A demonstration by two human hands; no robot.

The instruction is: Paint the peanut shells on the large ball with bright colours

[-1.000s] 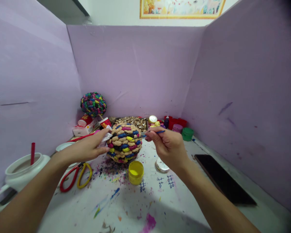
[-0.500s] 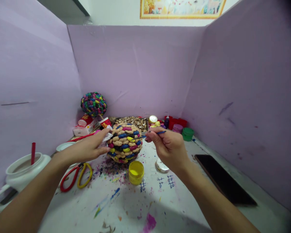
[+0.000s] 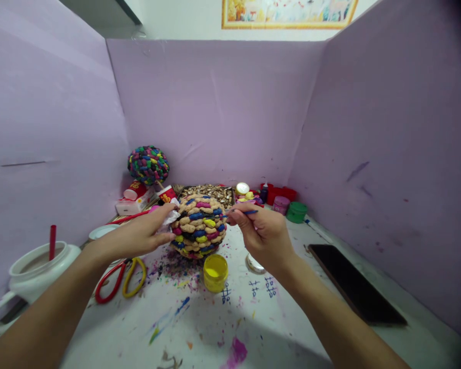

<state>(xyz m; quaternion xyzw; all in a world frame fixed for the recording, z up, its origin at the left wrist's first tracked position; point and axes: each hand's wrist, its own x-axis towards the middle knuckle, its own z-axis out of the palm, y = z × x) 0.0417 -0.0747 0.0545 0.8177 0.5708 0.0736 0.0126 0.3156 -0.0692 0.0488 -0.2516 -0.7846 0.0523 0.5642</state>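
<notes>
A ball covered in peanut shells (image 3: pixel 195 226), partly painted blue, black, yellow and magenta, stands on the table in the middle. My left hand (image 3: pixel 151 228) steadies its left side, thumb and fingers spread round it, with a crumpled white tissue (image 3: pixel 172 217) at the fingertips. Pinched in my right hand (image 3: pixel 262 230) is a thin blue paintbrush (image 3: pixel 249 211), whose tip reaches a yellow shell on the ball's front right. Just in front of the ball is an uncapped jar of yellow paint (image 3: pixel 215 274). A white lid (image 3: pixel 255 263) lies beneath my right hand.
Scissors with red and yellow handles (image 3: pixel 121 279) and a white jug (image 3: pixel 42 264) are at left. A black phone (image 3: pixel 357 284) lies at right. Behind are a tray of peanut shells (image 3: pixel 211 193), a painted ball (image 3: pixel 148 165) and a green jar (image 3: pixel 296 212). Purple panels (image 3: pixel 215 113) enclose the table.
The ball has turned very slightly to the right. My right hand with the paintbrush has shifted a little left. My left hand stays almost where it was.
</notes>
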